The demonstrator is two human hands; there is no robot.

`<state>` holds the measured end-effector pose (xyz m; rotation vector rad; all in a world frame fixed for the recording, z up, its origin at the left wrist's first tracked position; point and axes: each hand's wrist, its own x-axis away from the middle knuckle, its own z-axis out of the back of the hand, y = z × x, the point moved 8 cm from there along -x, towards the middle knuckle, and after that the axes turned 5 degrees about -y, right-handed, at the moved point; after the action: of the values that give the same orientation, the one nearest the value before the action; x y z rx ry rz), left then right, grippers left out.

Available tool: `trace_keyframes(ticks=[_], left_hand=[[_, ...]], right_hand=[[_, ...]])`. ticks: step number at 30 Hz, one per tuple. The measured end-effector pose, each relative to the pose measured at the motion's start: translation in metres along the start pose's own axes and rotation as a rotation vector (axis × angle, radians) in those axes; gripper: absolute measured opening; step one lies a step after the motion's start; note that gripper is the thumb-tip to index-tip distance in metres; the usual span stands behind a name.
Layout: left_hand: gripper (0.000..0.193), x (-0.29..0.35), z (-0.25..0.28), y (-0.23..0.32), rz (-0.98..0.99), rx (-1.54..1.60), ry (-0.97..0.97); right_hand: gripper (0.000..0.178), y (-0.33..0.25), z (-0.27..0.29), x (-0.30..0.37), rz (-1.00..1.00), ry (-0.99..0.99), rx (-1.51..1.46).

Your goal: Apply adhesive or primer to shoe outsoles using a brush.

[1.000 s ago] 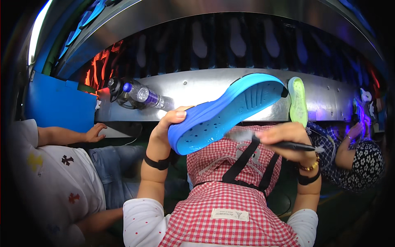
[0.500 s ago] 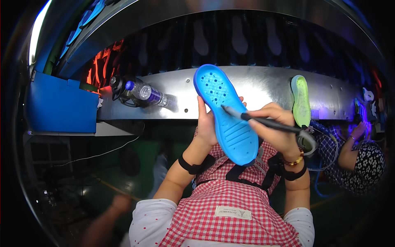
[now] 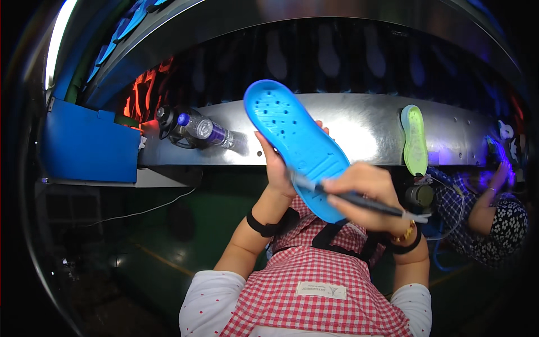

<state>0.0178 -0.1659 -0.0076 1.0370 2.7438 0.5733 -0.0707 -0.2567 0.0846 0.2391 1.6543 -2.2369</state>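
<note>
A blue shoe sole (image 3: 286, 126), with small holes in its broad end and ridges at the other, is held up above the near edge of the metal ledge. My left hand (image 3: 277, 171) grips it from beneath, thumb along the left edge and fingertips showing past the right edge. In my right hand (image 3: 368, 188) is a slim brush (image 3: 373, 204) with a black handle. Its pale tip is smeared by motion and lies over the sole's lower left side, near my left thumb; whether it touches cannot be seen.
On the metal ledge (image 3: 348, 129) a clear bottle (image 3: 213, 133) lies beside a dark bottle (image 3: 174, 124) at left. A yellow-green sole (image 3: 415, 140) rests at right. Dark soles line the trough behind. A blue box (image 3: 90, 143) stands left; a co-worker (image 3: 497, 224) is at far right.
The brush has moved from the sole's middle down and left toward its lower end. The sole has shifted left and tilted more. Both hands keep their holds.
</note>
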Motion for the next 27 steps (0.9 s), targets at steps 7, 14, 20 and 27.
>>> trace_keyframes(ticks=[7,14,20,27], left_hand=[[0.085,-0.007,-0.008,0.032,-0.151,-0.174,0.07],[0.088,-0.014,-0.015,0.05,-0.176,-0.25,-0.003],[0.092,-0.012,-0.031,0.056,-0.153,-0.233,-0.037],[0.07,0.014,-0.041,0.025,-0.118,-0.087,0.053]], right_hand=[[0.022,0.018,0.025,0.011,-0.155,0.125,-0.021],[0.021,0.036,0.033,0.024,-0.324,0.212,-0.353],[0.019,0.023,0.015,0.018,-0.054,-0.082,-0.454],[0.019,0.048,-0.008,0.015,-0.264,0.218,-1.168]])
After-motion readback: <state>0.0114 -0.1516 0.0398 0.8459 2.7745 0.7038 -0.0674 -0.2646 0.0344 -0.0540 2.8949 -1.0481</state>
